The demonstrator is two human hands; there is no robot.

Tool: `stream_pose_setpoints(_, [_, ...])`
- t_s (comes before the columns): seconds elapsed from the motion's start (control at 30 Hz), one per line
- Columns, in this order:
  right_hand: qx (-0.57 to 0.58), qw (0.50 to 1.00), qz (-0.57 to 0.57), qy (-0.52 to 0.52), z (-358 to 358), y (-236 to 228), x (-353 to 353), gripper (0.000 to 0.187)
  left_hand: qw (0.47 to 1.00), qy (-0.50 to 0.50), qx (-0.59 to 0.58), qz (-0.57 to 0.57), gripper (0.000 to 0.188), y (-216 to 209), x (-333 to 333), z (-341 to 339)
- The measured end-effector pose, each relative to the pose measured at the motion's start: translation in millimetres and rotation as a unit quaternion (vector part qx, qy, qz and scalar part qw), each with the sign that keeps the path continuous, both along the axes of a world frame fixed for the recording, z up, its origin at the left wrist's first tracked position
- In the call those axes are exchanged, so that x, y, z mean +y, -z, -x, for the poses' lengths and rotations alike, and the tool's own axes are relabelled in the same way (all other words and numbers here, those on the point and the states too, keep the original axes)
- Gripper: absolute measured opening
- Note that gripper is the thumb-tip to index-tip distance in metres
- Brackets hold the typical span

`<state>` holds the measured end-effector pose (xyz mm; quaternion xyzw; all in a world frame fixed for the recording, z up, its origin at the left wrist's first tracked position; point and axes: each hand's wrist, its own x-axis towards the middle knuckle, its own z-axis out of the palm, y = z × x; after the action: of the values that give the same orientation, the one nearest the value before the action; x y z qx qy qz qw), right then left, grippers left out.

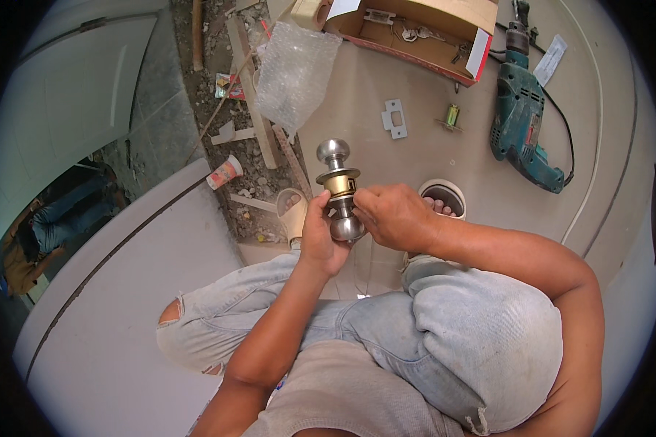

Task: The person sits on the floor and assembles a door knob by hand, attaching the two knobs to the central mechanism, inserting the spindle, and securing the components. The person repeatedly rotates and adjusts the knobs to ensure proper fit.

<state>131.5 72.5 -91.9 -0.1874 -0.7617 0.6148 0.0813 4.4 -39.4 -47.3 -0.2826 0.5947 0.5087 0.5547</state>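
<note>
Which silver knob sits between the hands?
The lower knob, between left hand and right hand; the upper knob juts out beyond both, past the gold-coloured collar.

Doorknob (340,184) between left hand (322,237) and right hand (401,216); plate (395,106) ahead, box (393,45) beyond; drill (519,116) right, bubble wrap (296,74) left.

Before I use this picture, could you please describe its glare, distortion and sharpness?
Head view: highlights glint off the doorknob and bubble wrap; head view: fisheye bows the edge of the white panel, and corners go black; head view: the drill looks fairly sharp.
</note>
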Motion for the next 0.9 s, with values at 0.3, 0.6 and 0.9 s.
stream_pose_setpoints(0.3, [0.002, 1.0, -0.011, -0.019, -4.0, 2.4, -0.2, 0.014, 0.997, 0.013, -0.054, -0.054, 0.038, -0.5, -6.6, 7.4])
stream_pose_setpoints(0.6, [-0.004, 1.0, -0.006, -0.015, -3.2, -0.5, -1.6, 0.013, 0.997, 0.0, -0.059, -0.052, 0.037, -1.8, -5.0, 6.6])
stream_pose_setpoints(0.9, [0.051, 0.999, 0.01, -0.013, -6.6, 1.5, -1.1, 0.013, 0.999, -0.021, -0.021, -0.032, 0.031, 1.6, -5.2, 1.7])
